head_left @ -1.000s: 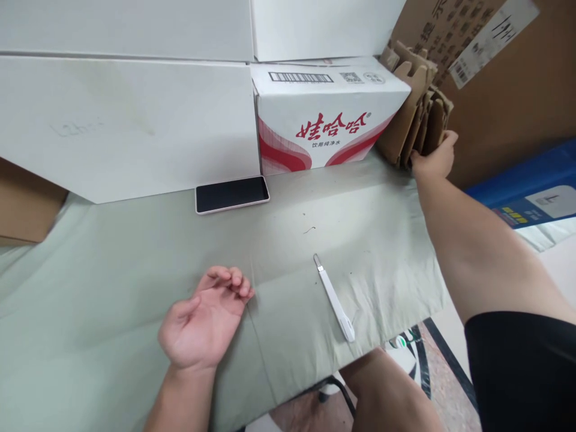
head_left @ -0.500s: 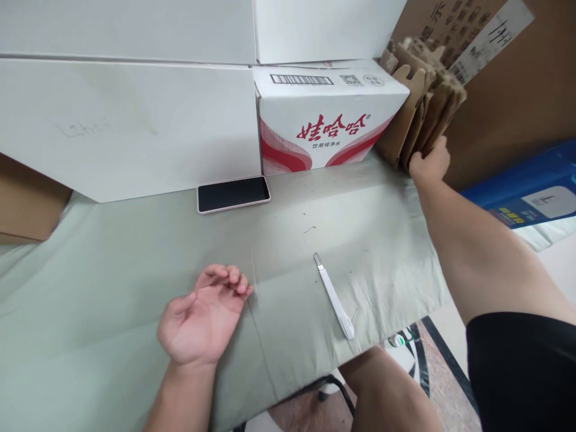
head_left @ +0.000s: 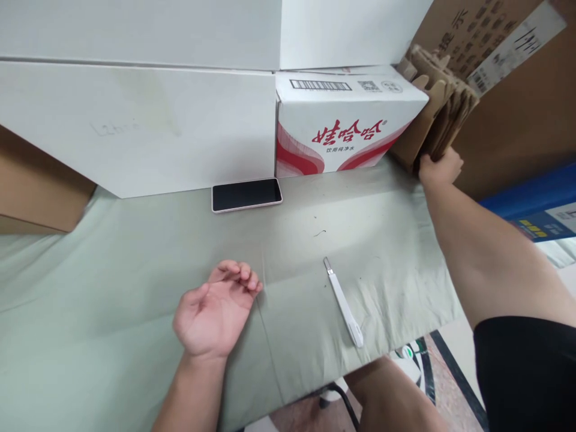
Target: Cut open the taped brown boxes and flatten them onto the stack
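My right hand (head_left: 438,169) reaches to the far right of the table and is closed round the lower edge of a bundle of folded brown cardboard pieces (head_left: 438,114), which leans between a white-and-red drink carton (head_left: 344,123) and a big brown box. My left hand (head_left: 216,309) rests palm up on the pale green cloth (head_left: 112,288), fingers loosely curled, holding nothing. A white utility knife (head_left: 344,303) lies on the cloth between my arms, its blade end pointing away from me.
A phone (head_left: 246,194) lies screen up at the foot of large white boxes (head_left: 135,126) stacked along the back. A brown box (head_left: 40,192) sits at the left, a blue box (head_left: 540,201) at the right. The table's front edge is near my knees.
My right hand has shifted its grip on the cardboard bundle, which now stands more upright. The view has slid slightly left. My left hand and the knife stay where they were.
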`<state>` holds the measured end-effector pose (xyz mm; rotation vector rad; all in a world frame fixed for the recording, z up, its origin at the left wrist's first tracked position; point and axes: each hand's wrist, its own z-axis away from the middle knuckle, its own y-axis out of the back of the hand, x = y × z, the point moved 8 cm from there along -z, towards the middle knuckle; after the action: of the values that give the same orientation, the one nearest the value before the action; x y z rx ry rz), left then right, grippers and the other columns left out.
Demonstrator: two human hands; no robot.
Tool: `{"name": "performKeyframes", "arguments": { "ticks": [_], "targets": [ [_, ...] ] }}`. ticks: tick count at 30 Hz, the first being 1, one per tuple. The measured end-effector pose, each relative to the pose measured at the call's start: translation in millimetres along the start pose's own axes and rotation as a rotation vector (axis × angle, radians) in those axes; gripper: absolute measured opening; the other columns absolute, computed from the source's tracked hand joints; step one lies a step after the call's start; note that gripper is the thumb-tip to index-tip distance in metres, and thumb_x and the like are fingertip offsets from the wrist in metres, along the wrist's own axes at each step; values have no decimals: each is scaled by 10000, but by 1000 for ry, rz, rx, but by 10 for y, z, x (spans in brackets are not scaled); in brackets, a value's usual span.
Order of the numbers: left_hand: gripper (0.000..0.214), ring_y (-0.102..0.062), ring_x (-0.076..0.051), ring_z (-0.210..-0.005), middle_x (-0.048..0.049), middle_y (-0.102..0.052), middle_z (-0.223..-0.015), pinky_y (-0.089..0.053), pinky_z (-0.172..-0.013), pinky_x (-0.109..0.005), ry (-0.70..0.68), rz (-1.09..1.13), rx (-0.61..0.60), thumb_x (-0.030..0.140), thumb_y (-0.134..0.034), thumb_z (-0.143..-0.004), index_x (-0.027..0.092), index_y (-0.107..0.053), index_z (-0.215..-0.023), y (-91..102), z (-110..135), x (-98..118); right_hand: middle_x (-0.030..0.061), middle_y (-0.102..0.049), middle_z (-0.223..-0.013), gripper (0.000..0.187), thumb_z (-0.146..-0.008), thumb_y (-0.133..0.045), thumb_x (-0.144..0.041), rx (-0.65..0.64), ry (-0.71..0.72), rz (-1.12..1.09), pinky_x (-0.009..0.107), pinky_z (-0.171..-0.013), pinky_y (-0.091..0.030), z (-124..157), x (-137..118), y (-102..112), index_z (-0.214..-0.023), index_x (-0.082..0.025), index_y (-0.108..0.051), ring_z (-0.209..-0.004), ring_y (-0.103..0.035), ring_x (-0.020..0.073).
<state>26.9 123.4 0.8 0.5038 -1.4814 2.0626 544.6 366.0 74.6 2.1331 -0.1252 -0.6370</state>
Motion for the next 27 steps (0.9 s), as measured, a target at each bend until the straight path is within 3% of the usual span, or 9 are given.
{"name": "performKeyframes", "arguments": {
  "ticks": [3,7,11,14,20,27],
  "targets": [
    [403,-581,-171,-696,-48,-591,-765,-563,-665,-297,3,2,-20,482,-880,-554,168,-757,-774,-17,1,-7,248,-661,-1242,361,-940,-547,-226,25,-126,-65,476,-1048,-432,38,10,25,-1268,-77,-575,-1196,-614,301],
    [399,-581,-167,-688,-45,-588,-759,-563,-662,-293,-1,2,-28,482,-881,-557,167,-751,-764,-31,21,10,206,-636,-1344,586,-881,-617,-113,-31,-111,-203,335,-1011,-461,209,-76,-112,-1423,-81,-398,-1175,-624,215],
    [407,-583,-166,-685,-45,-587,-759,-565,-659,-291,-12,8,-32,486,-884,-553,164,-750,-763,-19,32,38,163,-618,-1400,755,-826,-771,-190,-62,-109,-277,305,-999,-457,323,-143,-250,-1446,-135,-344,-1175,-613,194],
    [401,-585,-165,-691,-45,-586,-763,-566,-662,-287,-19,19,-32,487,-876,-570,165,-754,-777,3,24,45,152,-638,-1373,699,-842,-784,-259,-42,-168,-255,363,-1024,-452,316,-164,-284,-1424,-154,-411,-1188,-612,228],
    [388,-583,-161,-701,-43,-585,-771,-574,-673,-290,-16,43,-42,485,-858,-598,165,-752,-791,0,0,34,206,-682,-1253,391,-875,-713,-274,13,-232,-171,539,-1100,-402,227,-218,-176,-1219,-136,-587,-1174,-628,315],
    [402,-587,-164,-706,-40,-585,-775,-575,-672,-292,-13,40,-43,499,-862,-587,168,-744,-784,-19,16,47,219,-676,-1298,387,-867,-641,-175,106,-146,-267,489,-1102,-458,23,-168,16,-1243,-99,-588,-1196,-646,295]
  ]
}}
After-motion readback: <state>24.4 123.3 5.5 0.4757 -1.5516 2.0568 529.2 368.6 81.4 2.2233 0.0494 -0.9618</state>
